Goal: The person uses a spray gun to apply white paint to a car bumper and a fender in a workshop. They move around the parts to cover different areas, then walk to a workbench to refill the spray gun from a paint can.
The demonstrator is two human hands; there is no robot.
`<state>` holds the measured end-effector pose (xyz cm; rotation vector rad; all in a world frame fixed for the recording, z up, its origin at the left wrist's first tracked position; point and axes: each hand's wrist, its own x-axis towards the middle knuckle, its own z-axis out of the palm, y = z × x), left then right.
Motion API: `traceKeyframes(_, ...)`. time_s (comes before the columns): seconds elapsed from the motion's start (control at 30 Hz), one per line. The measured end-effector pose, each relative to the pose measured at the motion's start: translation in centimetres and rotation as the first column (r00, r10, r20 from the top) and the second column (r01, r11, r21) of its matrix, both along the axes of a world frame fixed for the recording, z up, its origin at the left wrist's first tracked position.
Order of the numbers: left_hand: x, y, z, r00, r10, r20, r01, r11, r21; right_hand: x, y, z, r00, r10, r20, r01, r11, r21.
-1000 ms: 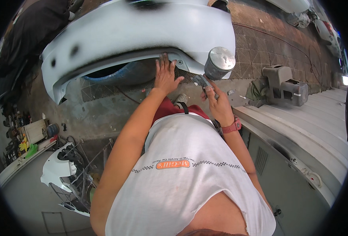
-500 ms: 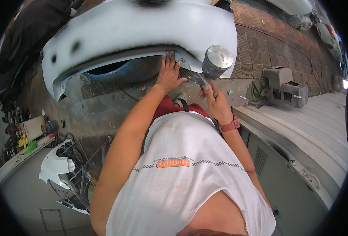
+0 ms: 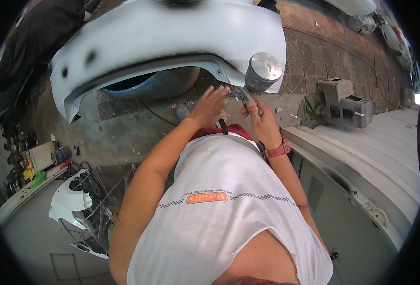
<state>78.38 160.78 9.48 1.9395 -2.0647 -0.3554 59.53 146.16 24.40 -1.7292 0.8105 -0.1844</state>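
My right hand (image 3: 261, 118) grips a spray gun (image 3: 242, 95) by its handle, with a round silvery paint cup (image 3: 264, 72) on top. My left hand (image 3: 211, 105) hovers just left of the gun's front end, fingers stretched out and slightly blurred, holding nothing. Beyond both hands lies a large white car bumper (image 3: 172, 35) with dark, sooty-looking sprayed patches and a dark band along its near curved edge. The cup overlaps the bumper's right end in the view. Under the bumper's near edge shows a blue and grey drum (image 3: 157, 84).
A beige and grey plastic part (image 3: 345, 104) sits on the floor at right, by a ridged white panel (image 3: 381, 147). White car parts on a metal rack (image 3: 93, 213) stand at lower left. A thin hose (image 3: 155, 111) crosses the floor. Dark draped cloth (image 3: 43, 40) is at upper left.
My left hand has come off the bumper's near edge and moved back toward me, beside the spray gun. My right hand stays almost in place with the gun.
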Motion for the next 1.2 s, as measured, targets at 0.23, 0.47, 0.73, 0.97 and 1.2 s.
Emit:
traceKeyframes(0.23,3.9,-3.1,-0.9,0.940,0.340,0.041,-0.337,0.939,-0.067,-0.3,0.2,0.3,0.999,-0.005,-0.032,0.005,1.000,0.003)
traceKeyframes(0.47,-1.7,-1.8,-1.0,0.993,0.052,-0.102,-0.051,0.999,0.011,-0.6,0.3,-0.3,0.998,-0.058,-0.023,0.059,0.996,0.060)
traceKeyframes(0.73,0.1,-2.3,-1.0,0.963,0.270,0.022,-0.271,0.962,0.039,-1.3,0.1,-1.0,0.998,-0.060,0.006,0.059,0.997,0.051)
traceKeyframes(0.97,-1.7,-2.2,-0.6,0.997,0.077,0.011,-0.078,0.988,0.134,-1.6,0.2,-0.6,0.999,-0.039,-0.019,0.040,0.998,0.040)
traceKeyframes(1.2,4.8,-0.7,-0.2,0.932,0.227,0.282,-0.290,0.935,0.204,-1.8,0.2,-0.2,0.999,-0.039,-0.020,0.040,0.998,0.052)
